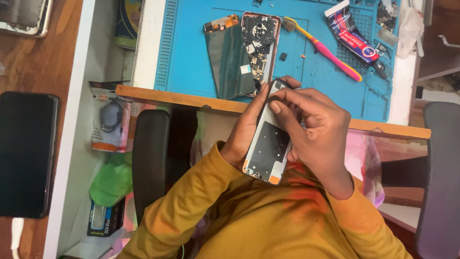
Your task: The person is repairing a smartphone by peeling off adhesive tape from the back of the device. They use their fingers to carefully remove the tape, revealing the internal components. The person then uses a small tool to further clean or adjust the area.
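Observation:
A phone's inner frame (268,148), white-edged with a black plate and orange corners, is held upright in front of my chest. My left hand (247,127) grips its left edge from behind, and my right hand (318,129) wraps the right side. My right fingertips press on the frame's top end. Both sleeves are mustard yellow. Just beyond, on the blue work mat (191,48), lies an opened phone body (259,43) with its circuit board exposed. A detached dark screen panel (227,60) rests beside it.
A pink and yellow toothbrush (326,48) and a red and blue glue tube (352,36) lie on the mat with small parts at its far right. A black phone (26,153) rests on the wooden surface at left. Packaged items (110,120) and a black chair arm (151,153) sit below the desk edge.

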